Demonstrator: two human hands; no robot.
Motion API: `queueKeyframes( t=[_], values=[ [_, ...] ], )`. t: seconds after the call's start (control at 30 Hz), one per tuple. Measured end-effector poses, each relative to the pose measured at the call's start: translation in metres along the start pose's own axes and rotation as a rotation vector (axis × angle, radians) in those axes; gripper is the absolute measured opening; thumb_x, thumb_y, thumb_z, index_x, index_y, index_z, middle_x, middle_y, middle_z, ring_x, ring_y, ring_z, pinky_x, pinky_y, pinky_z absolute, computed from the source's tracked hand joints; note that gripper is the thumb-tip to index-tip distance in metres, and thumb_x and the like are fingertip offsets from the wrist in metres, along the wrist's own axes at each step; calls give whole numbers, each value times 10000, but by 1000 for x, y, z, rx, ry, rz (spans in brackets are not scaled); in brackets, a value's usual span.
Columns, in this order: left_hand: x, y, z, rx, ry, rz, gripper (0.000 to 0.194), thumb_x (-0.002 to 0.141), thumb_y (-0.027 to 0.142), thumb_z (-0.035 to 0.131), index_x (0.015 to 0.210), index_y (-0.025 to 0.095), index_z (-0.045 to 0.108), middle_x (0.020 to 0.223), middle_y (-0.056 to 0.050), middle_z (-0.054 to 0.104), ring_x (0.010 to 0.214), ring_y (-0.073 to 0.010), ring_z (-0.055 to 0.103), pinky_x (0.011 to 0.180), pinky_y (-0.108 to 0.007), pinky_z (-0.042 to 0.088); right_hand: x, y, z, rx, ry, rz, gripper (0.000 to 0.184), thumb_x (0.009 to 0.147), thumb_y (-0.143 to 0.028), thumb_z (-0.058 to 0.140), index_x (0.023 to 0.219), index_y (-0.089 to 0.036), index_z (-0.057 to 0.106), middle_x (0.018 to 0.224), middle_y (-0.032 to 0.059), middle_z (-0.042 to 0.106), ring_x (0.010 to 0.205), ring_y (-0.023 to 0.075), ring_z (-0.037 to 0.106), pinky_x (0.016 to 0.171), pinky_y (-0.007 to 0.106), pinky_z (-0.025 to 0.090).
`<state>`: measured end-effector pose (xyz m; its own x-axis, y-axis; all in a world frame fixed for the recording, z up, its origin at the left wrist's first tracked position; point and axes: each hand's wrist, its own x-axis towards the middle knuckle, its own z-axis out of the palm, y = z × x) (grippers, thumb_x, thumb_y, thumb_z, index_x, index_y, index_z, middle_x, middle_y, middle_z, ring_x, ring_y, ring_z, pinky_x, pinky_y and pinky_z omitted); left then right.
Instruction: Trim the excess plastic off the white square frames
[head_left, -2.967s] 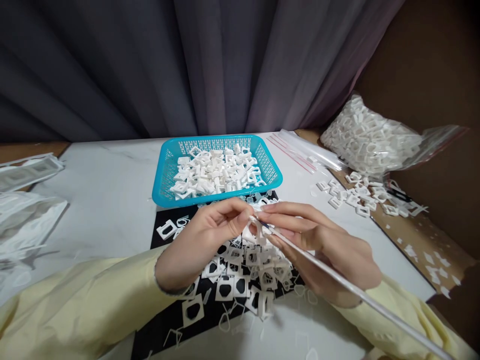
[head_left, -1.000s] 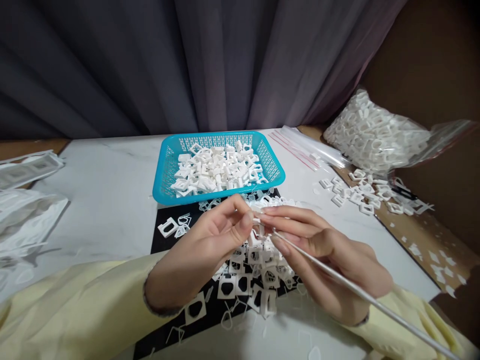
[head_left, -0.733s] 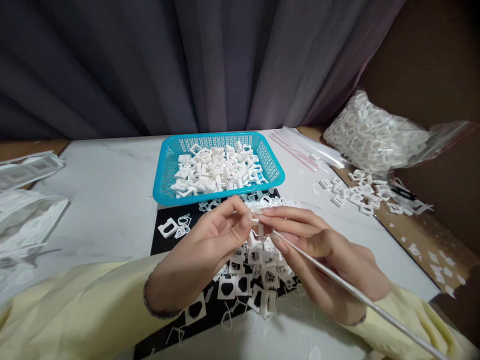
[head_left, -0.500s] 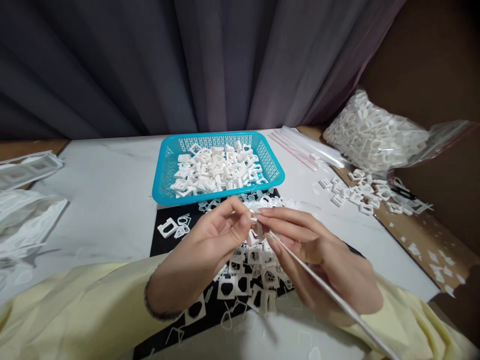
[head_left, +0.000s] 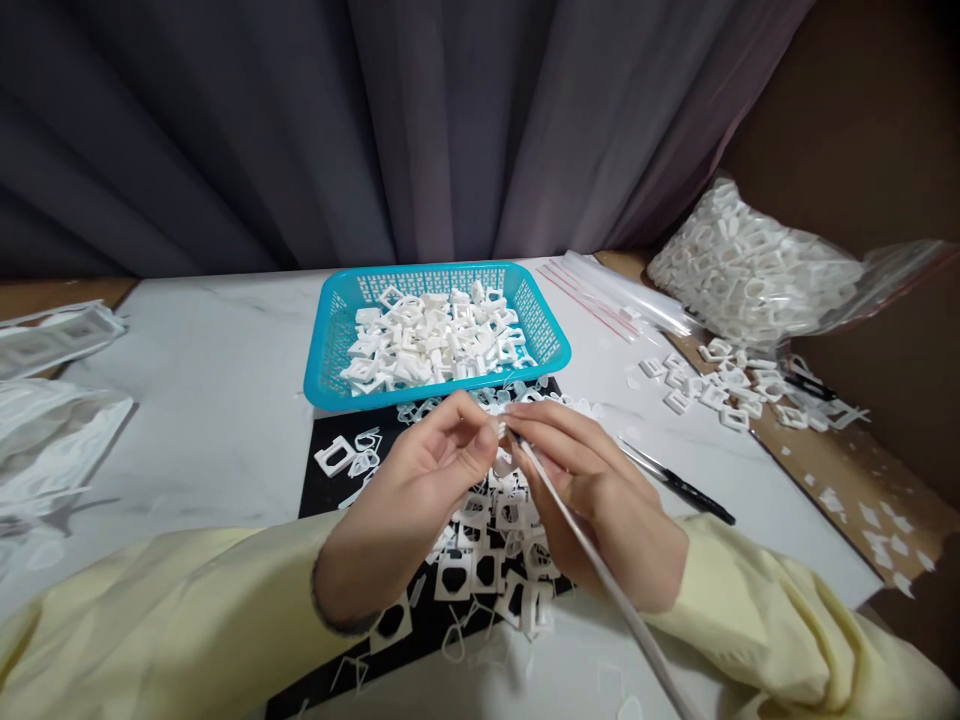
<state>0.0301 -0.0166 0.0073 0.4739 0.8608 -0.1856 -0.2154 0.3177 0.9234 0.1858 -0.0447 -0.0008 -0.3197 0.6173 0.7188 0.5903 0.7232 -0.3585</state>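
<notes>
1. Head view: your left hand [head_left: 405, 500] has a narrow grip, thumb and forefinger pinching a small, white, plastic-looking piece with a hole [head_left: 504, 462] at the centre of the frame.
2. Your right hand [head_left: 607, 525] holds a long, slim, pale rod-like tool [head_left: 611, 588] that runs down to the bottom edge. Its dark tip is at the piece; you cannot tell here whether they touch.
3. Your left thumb is close to that tip, so pushing too hard or pinching too loosely could let it slip and nick you.
4. A loose heap of flat white cut-outs and scraps [head_left: 472, 515] lies below, on a black rectangular mat [head_left: 321, 498]; a weak pinch could lose the piece among them.
5. Right of centre, a slender black-handled tool [head_left: 697, 495] lies on the white marbled bench [head_left: 225, 400], near your right sleeve; a forearm sweep could shove it.
</notes>
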Motion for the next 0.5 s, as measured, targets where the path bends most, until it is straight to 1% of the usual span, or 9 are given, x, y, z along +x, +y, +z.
queueKeyframes(
  t=[0.07,0.17,0.3,0.4,0.5],
  values=[
    [4,-1,-2,-14,18,29,183,877,299,538,730,203,485,698,48,500,689,-91,447,665,-216,343,2,5,4,9,8,-19,147,859,-37,473,940,-159,465,1075,156,631,1141,190,532,876,383,544],
    [10,-3,-4,-32,33,45,176,866,282,557,724,202,491,685,56,504,666,-86,435,653,-210,344,3,12,10,-26,17,-46,107,867,-54,459,912,-144,494,1044,163,636,1133,194,535,880,387,541],
    [13,-4,-6,24,44,52,181,862,299,561,723,203,495,684,53,520,660,-91,442,651,-215,347,4,26,16,-96,35,-99,99,861,-76,468,846,-161,516,1021,145,646,1106,201,558,866,388,550],
    [12,-4,-6,77,29,55,180,866,310,556,732,203,502,758,36,567,730,-102,492,712,-227,362,11,43,13,-145,104,-54,125,859,-76,477,813,-188,509,973,98,661,1033,188,600,840,384,560],
    [11,-1,-5,55,-39,32,161,884,287,532,750,203,503,842,17,602,859,-124,537,800,-245,364,23,53,1,-150,203,-18,164,852,-34,467,799,-190,479,963,103,667,997,190,614,820,403,556]
  ],
)
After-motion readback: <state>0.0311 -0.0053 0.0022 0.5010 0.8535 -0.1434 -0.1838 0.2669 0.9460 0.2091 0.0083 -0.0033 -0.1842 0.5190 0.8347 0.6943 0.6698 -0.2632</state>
